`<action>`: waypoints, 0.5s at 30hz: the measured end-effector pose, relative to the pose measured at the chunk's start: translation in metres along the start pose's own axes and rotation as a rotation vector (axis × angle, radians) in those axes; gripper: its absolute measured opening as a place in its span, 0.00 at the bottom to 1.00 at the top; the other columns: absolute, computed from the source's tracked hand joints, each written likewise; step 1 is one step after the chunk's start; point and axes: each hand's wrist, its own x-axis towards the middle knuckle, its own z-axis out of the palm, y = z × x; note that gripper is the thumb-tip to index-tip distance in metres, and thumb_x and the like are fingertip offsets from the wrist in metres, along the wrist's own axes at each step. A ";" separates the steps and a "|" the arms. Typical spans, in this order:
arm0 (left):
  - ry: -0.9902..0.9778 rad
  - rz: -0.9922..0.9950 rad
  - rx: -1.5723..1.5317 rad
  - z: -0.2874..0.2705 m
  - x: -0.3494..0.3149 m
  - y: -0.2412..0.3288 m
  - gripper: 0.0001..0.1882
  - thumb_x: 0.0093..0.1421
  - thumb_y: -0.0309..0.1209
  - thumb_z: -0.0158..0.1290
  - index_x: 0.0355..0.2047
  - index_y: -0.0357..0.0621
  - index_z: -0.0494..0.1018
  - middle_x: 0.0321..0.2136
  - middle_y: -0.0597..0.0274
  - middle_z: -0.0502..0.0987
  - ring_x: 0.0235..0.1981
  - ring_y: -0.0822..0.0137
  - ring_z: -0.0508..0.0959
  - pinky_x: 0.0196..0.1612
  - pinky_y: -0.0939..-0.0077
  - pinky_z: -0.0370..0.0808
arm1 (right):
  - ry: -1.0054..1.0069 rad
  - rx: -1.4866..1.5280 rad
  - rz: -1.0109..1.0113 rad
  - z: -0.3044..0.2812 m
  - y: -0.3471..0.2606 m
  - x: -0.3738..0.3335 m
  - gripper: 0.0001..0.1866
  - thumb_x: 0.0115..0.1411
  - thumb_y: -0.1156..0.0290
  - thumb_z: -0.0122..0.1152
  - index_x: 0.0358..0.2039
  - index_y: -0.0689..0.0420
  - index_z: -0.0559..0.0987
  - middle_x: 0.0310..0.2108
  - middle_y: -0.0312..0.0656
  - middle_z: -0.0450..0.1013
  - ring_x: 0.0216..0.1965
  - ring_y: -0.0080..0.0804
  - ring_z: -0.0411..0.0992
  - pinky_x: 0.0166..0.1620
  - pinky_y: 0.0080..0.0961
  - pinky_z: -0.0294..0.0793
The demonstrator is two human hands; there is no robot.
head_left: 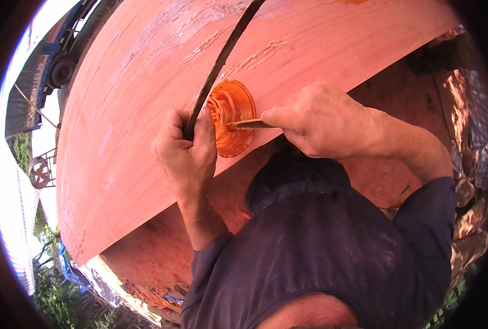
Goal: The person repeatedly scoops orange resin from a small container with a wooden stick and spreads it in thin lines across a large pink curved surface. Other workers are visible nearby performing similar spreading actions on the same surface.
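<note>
A long, thin dark strip slants up from my left hand, pinched between thumb and fingers. Beside that thumb is an orange bowl, streaked inside with orange paste. Whether my left hand also bears the bowl is hidden. My right hand is closed on a narrow flat blade like a putty knife, its tip inside the bowl. Behind both hands spreads a large reddish wooden panel with smears of paste on its surface.
The panel's straight lower edge runs diagonally below the bowl. My dark clothing fills the lower middle. At far left are a blue vehicle, a small wheel and striped sheeting. Crumpled sheeting lies at far right.
</note>
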 end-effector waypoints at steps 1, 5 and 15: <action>-0.003 -0.005 -0.012 0.000 0.000 0.000 0.15 0.62 0.29 0.63 0.23 0.37 0.71 0.15 0.72 0.63 0.20 0.81 0.60 0.22 0.80 0.60 | 0.002 -0.019 -0.009 0.001 -0.001 0.000 0.07 0.55 0.74 0.60 0.33 0.63 0.80 0.26 0.53 0.78 0.30 0.52 0.80 0.34 0.45 0.80; -0.015 0.012 -0.052 -0.002 -0.002 -0.001 0.14 0.62 0.27 0.63 0.24 0.37 0.71 0.15 0.72 0.64 0.20 0.81 0.60 0.22 0.80 0.59 | 0.148 -0.327 -0.041 0.001 0.000 0.002 0.09 0.55 0.72 0.61 0.36 0.62 0.79 0.25 0.50 0.77 0.26 0.45 0.80 0.26 0.39 0.80; 0.004 -0.002 -0.049 -0.004 -0.010 -0.002 0.13 0.63 0.26 0.62 0.24 0.37 0.71 0.16 0.75 0.64 0.20 0.83 0.60 0.21 0.82 0.59 | -0.009 -0.187 -0.026 0.025 0.001 0.000 0.09 0.57 0.72 0.59 0.36 0.64 0.79 0.25 0.52 0.77 0.27 0.48 0.81 0.29 0.42 0.81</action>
